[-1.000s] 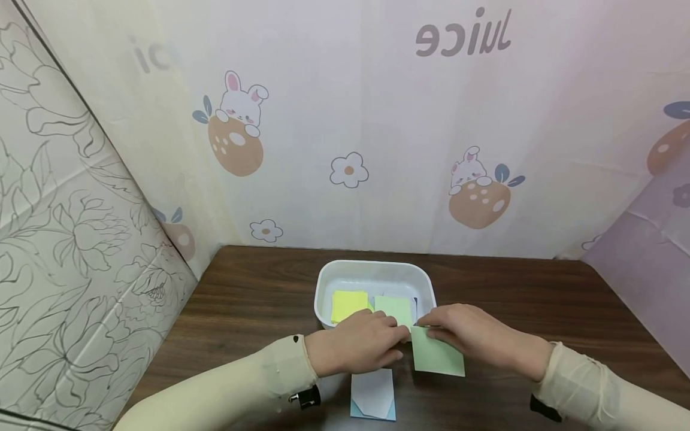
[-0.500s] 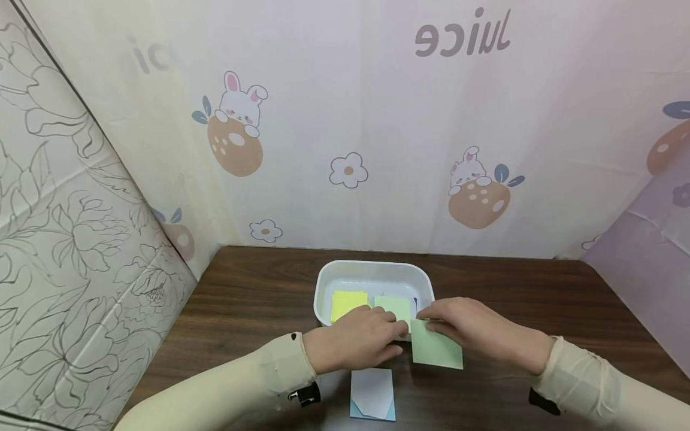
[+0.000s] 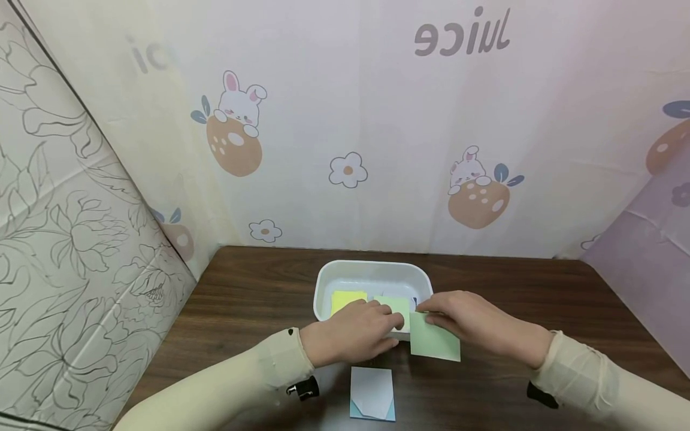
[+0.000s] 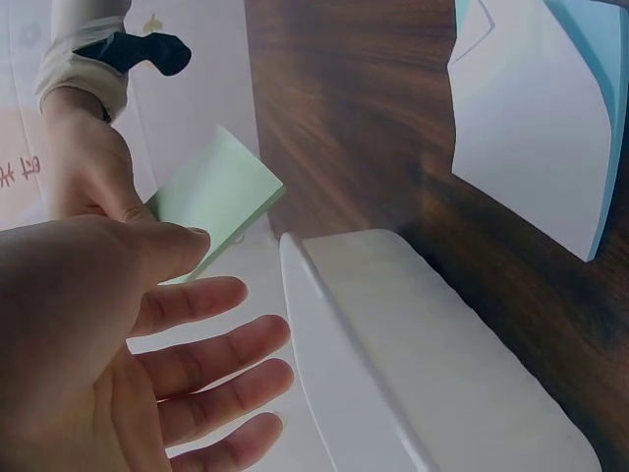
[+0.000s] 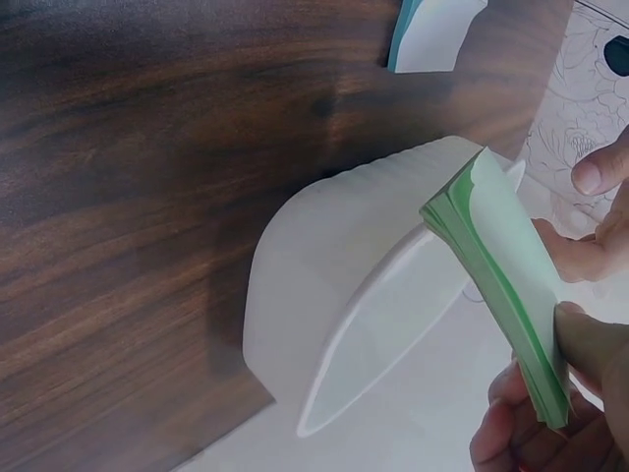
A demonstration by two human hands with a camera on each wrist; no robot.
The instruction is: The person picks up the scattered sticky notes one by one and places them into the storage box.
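Observation:
Between thumb and fingers, my right hand pinches a pad of light green sticky notes at the near right corner of a white plastic tub. The right wrist view shows this green pad as a thick stack of sheets, over the tub's rim. My left hand hovers at the tub's near rim, fingers spread and holding nothing; its palm side shows in the left wrist view. Inside the tub lie yellow sticky notes and another light green pad, partly hidden by the left hand.
On the dark wood table, nearer than the tub, lies a pad with a white top sheet and blue edges. Behind the table hangs a patterned curtain, with a flower-drawn sheet along the left side.
My right hand has moved slightly away from me with the green pad, bringing it up closer against the tub's near right corner. The left hand has shifted slightly left, its fingers spread.

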